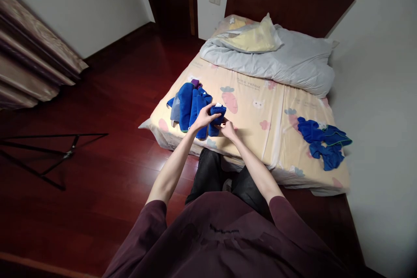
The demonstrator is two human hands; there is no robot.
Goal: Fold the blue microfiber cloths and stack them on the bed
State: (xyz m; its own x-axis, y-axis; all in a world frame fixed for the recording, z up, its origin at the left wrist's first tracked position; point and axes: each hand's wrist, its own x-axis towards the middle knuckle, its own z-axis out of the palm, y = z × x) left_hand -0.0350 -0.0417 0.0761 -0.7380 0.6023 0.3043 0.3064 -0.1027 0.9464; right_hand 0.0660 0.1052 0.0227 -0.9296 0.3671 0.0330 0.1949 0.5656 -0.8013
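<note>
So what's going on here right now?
A person stands at the bed; their left hand holds a bundled blue cloth, and the right hand is at its lower right edge. Just left lies a row of mostly blue cloths. Crumpled blue cloths lie toward the bed's right side.

On the carrot-patterned bed, folded blue cloths, a crumpled blue pile, a pale quilt.
</note>
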